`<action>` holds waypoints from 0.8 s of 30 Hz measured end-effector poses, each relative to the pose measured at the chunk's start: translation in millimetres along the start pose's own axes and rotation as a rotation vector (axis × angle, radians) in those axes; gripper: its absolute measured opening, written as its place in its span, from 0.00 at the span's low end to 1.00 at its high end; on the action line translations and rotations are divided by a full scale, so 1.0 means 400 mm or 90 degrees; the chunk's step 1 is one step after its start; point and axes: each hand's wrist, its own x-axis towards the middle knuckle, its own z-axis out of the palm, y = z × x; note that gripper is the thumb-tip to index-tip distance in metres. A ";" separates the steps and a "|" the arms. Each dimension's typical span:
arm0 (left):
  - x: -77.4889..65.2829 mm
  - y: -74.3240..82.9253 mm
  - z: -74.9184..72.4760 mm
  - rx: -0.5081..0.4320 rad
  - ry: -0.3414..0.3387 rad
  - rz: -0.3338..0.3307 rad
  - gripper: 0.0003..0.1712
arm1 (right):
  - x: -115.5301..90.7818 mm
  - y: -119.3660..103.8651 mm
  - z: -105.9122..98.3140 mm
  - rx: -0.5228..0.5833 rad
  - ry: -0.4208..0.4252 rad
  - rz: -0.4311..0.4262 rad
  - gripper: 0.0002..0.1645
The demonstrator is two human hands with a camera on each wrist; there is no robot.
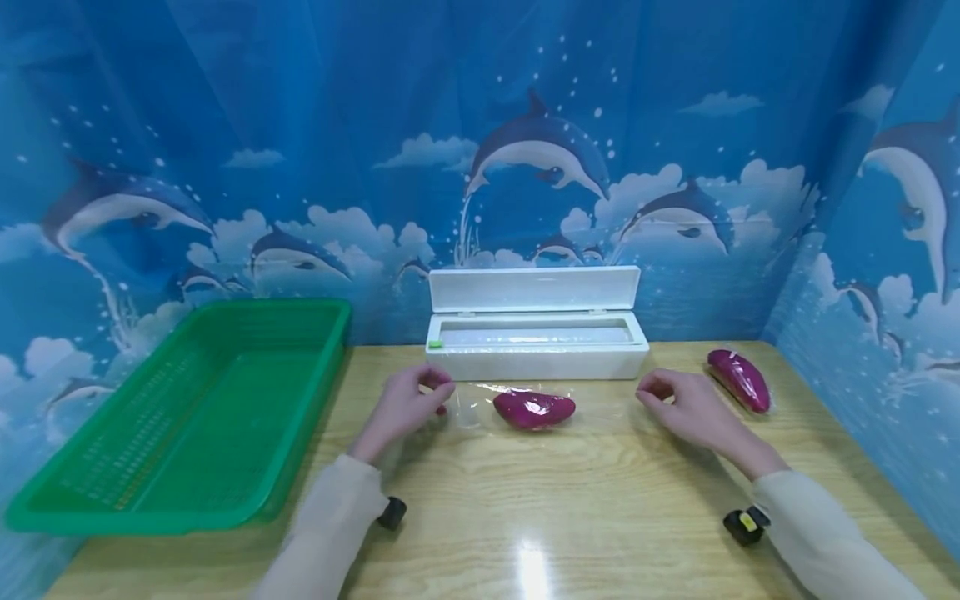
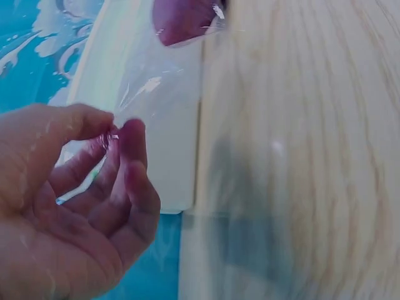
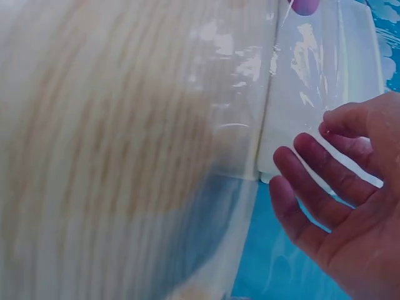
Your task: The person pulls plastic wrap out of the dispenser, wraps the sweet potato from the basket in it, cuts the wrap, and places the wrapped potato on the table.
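Note:
A purple sweet potato (image 1: 534, 410) lies on a sheet of clear plastic wrap (image 1: 468, 410) in front of the white box. My left hand (image 1: 405, 407) is to its left and pinches the film between thumb and forefinger; in the left wrist view, the wrap (image 2: 147, 87) gathers at those fingertips. On the other side, my right hand (image 1: 693, 406) pinches the opposite end. Film (image 3: 303, 62) stretches from its thumb and forefinger in the right wrist view, the other fingers spread loosely.
Behind the sweet potato stands a white wrap dispenser box (image 1: 536, 365) with its lid (image 1: 534, 290) raised. A second sweet potato (image 1: 740, 380), covered in film, lies at the right. A green plastic basket (image 1: 225, 417) takes up the left side. A dolphin-print curtain (image 1: 360, 100) encloses the wooden table (image 1: 480, 517).

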 end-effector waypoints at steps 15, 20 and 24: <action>0.013 -0.023 0.000 -0.025 -0.019 -0.070 0.15 | 0.019 0.005 0.011 -0.010 -0.052 0.006 0.04; 0.014 -0.027 -0.001 -0.054 -0.010 -0.078 0.15 | 0.022 0.007 0.011 -0.015 -0.062 0.013 0.04; 0.015 -0.027 0.001 -0.063 0.006 -0.105 0.15 | 0.026 0.010 0.008 -0.012 -0.069 0.020 0.06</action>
